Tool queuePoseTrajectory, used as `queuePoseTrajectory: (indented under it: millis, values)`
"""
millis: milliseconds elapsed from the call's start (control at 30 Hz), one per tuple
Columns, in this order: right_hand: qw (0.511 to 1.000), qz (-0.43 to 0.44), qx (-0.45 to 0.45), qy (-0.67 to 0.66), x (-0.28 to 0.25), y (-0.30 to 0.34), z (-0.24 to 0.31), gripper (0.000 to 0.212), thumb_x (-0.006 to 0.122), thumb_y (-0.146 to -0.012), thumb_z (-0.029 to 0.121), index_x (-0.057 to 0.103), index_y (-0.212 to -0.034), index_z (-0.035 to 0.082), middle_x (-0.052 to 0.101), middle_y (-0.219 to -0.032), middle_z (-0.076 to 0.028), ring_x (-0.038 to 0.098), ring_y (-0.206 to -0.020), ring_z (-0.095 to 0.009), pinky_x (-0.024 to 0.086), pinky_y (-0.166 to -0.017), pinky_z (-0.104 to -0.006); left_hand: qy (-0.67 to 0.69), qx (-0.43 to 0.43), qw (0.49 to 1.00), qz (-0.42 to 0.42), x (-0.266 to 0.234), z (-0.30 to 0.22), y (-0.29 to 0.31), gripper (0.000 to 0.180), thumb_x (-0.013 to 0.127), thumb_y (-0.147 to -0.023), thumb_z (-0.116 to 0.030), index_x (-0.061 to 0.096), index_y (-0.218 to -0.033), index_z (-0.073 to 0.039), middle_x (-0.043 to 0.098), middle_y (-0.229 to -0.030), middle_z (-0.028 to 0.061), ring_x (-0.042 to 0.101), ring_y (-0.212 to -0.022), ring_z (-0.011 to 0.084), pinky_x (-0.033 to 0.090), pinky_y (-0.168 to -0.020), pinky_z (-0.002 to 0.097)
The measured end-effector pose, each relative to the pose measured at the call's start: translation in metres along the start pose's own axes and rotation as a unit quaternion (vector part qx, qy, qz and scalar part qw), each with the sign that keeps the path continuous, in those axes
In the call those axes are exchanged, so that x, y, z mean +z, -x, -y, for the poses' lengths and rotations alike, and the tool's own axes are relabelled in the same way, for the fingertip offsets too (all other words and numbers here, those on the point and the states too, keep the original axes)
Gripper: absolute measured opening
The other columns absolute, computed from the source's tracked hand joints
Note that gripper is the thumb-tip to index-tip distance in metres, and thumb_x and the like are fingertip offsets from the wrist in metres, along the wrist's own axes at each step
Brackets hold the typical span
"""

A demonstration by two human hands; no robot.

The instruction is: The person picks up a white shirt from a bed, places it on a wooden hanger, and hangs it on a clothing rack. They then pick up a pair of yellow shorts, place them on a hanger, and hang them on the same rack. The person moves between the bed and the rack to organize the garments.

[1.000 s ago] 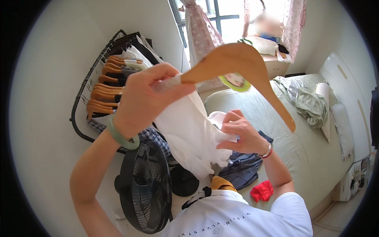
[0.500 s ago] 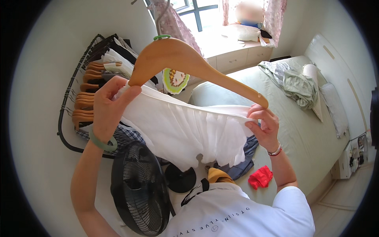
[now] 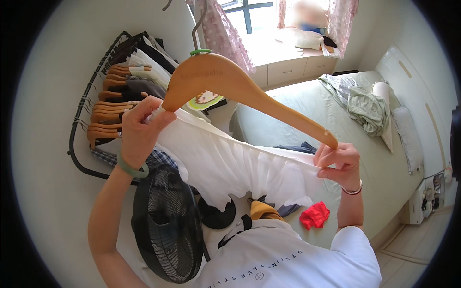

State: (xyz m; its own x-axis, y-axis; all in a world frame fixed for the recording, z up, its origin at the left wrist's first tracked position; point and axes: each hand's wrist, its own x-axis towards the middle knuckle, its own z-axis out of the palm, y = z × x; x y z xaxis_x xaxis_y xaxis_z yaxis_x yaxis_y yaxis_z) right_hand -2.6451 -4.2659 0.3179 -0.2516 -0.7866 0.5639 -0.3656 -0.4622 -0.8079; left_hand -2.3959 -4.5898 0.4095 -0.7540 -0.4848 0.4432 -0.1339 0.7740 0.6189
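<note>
Your hanger (image 3: 249,96) is honey-brown with a bright green ring (image 3: 200,51), and your garment (image 3: 230,165) is plain white, as is your T-shirt (image 3: 331,261) apart from its dark lettering (image 3: 263,270). You have a muted green bangle (image 3: 127,169), a black fan (image 3: 165,228), a red cloth (image 3: 314,215), a mustard-yellow cloth (image 3: 264,211) and a blue-and-white checked cloth (image 3: 162,158). Your bed sheet (image 3: 370,177) is pale green, your curtain (image 3: 223,38) pink with lighter spots.

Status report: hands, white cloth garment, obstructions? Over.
Left hand: pinching white gathered fabric garment at one end of curved brown wooden hanger. Right hand: pinching garment's edge by hanger's bare other end. Black round fan near left forearm, blocking neither hand.
</note>
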Motion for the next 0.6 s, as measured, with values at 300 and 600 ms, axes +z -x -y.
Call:
queuePoseTrajectory:
  millis: [300, 600]
  values:
    - [0.993, 0.115, -0.014, 0.027, -0.030, -0.007, 0.025, 0.017, 0.081, -0.068, -0.002, 0.065, -0.071, 0.003, 0.064, -0.070, -0.005, 0.064, -0.069, -0.020, 0.051, -0.070, -0.0364, 0.031, 0.055, 0.998, 0.004, 0.013, -0.002, 0.000, 0.024, 0.076, -0.084, -0.023, 0.068, -0.096, -0.004, 0.052, -0.069, -0.0073, 0.036, -0.058, 0.0008, 0.028, -0.050, 0.0168]
    - [0.986, 0.156, 0.049, -0.036, -0.052, -0.011, 0.027, 0.017, 0.080, -0.069, -0.002, 0.065, -0.073, 0.004, 0.065, -0.071, -0.005, 0.065, -0.069, -0.023, 0.051, -0.077, -0.0400, 0.036, 0.016, 0.999, 0.012, 0.020, -0.002, 0.000, 0.020, 0.075, -0.084, -0.019, 0.067, -0.095, -0.004, 0.051, -0.066, -0.0071, 0.037, -0.057, 0.0001, 0.028, -0.050, 0.0168]
